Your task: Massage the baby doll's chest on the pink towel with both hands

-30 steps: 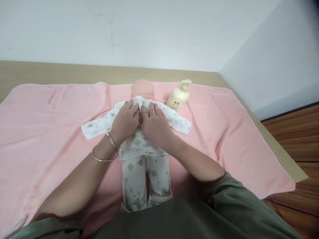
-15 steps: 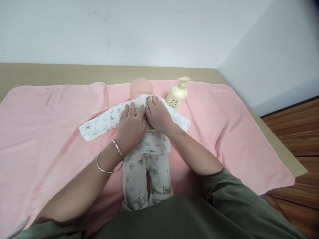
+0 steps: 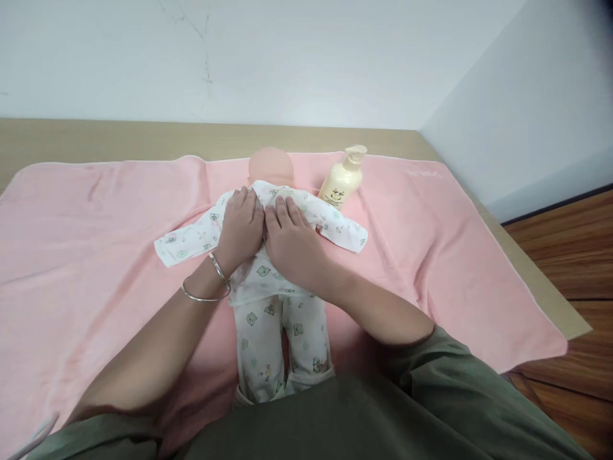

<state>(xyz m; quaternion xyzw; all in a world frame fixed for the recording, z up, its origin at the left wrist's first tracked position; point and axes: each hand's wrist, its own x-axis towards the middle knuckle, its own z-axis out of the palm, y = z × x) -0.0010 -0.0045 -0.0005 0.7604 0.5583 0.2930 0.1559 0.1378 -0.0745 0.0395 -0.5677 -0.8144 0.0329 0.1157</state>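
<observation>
A baby doll lies stretched out, its smooth head [image 3: 271, 166] away from me and no facial features showing. It wears a white printed long-sleeved top [image 3: 263, 275] and matching trousers [image 3: 258, 338]. Flat against the upper left part of the top rests my left hand [image 3: 242, 227], its fingers extended. My right hand [image 3: 295, 249] lies palm down beside it on the middle of the top, fingers stretched toward the head. Both hands are open and grip nothing. A silver bangle [image 3: 205, 298] circles my left wrist. The palms hide part of the doll's torso.
Under the doll spreads a pink blanket [image 3: 421, 236] over a wooden table [image 3: 119, 137]. A cream pump bottle [image 3: 343, 179] stands close to the doll's right-hand sleeve. White walls [image 3: 306, 57] border the table at the back and right. Wood-grained panels [image 3: 575, 255] show at right.
My left hand has slid outward to the left and slightly up the top. My right hand has drawn back toward me and a little left, uncovering more fabric near the shoulder.
</observation>
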